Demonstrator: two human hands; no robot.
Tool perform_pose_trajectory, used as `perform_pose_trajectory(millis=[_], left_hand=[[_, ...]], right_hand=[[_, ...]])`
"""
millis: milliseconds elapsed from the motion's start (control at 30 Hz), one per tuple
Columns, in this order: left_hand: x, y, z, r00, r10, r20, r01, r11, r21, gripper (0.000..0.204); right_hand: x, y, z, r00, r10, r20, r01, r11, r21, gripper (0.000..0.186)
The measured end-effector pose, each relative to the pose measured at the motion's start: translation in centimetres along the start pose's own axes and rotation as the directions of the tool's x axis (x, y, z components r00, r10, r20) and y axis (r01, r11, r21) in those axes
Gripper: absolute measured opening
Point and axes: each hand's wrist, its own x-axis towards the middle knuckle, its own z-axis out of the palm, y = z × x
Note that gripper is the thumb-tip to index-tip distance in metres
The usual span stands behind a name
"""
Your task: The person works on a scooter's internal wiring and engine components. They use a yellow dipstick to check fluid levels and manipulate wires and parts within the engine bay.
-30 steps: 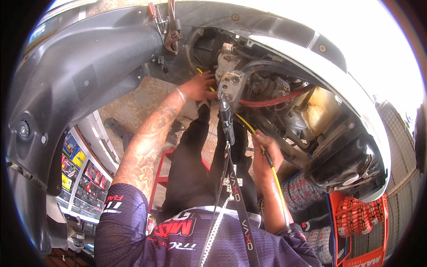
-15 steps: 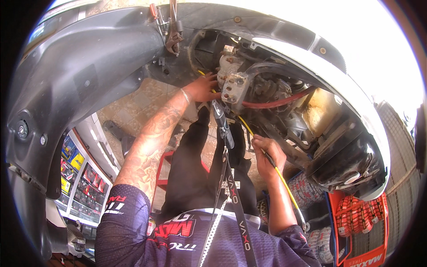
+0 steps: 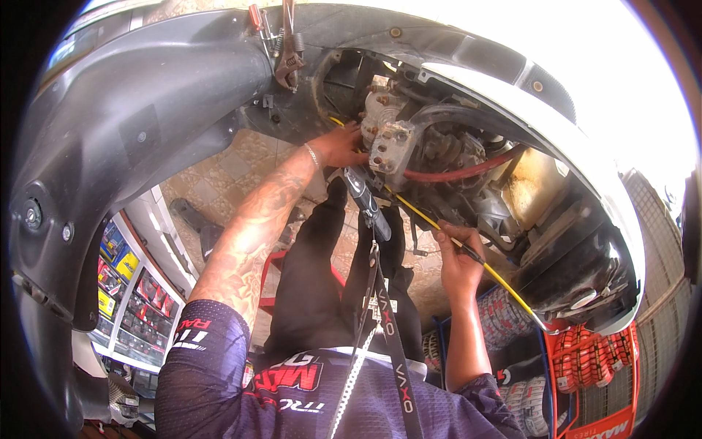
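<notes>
One yellow cable (image 3: 422, 212) slanted below the metal bracket (image 3: 395, 143) near the left edge of the engine bay (image 3: 349, 74) — the right hand (image 3: 461, 257) had its fingers curled around the cable, while the left hand (image 3: 338, 148) was beside the bracket, fingers part-hidden; I couldn't tell their grip.

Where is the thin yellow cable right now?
In the head view, the cable slants right of centre through the right hand, then up-left to the left hand, beside the grey metal block.

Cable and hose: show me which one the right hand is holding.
The yellow cable, pinched in the right hand's fingers; the red hose runs higher in the picture, clear of that hand.
</notes>
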Motion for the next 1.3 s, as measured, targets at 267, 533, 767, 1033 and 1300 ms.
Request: perform_pose_trajectory(millis=[267,533,767,1033,1300], left_hand=[[0.5,-0.5,0.0,0.999,-0.026,0.019,0.027,0.999,-0.037,0.066],[0.6,0.8,-1.0,1.0,-0.006,0.0,0.006,0.993,-0.121,0.064],[-0.4,0.2,-0.8,0.992,-0.075,-0.104,0.071,0.997,-0.036,0.078],[-2.1,2.6,-2.9,0.959,-0.196,-0.204,0.16,0.971,-0.178,0.092],[-4.3,1.1,-4.4,0.91,-0.304,-0.283,0.227,0.934,-0.276,0.054]], right_hand=[[0.1,0.1,0.0,1.0,0.001,0.006,-0.002,0.998,0.059,0.015],[-0.3,0.2,0.7,1.0,-0.017,0.001,0.017,1.0,0.014,0.016],[-0.3,0.7,0.6,1.0,-0.003,-0.02,0.002,1.0,-0.028,0.016],[-0.4,0.2,0.8,0.996,0.068,-0.052,-0.065,0.996,0.065,0.017],[-0.5,0.8,0.3,0.998,0.047,-0.037,-0.047,0.999,0.003,0.016]])
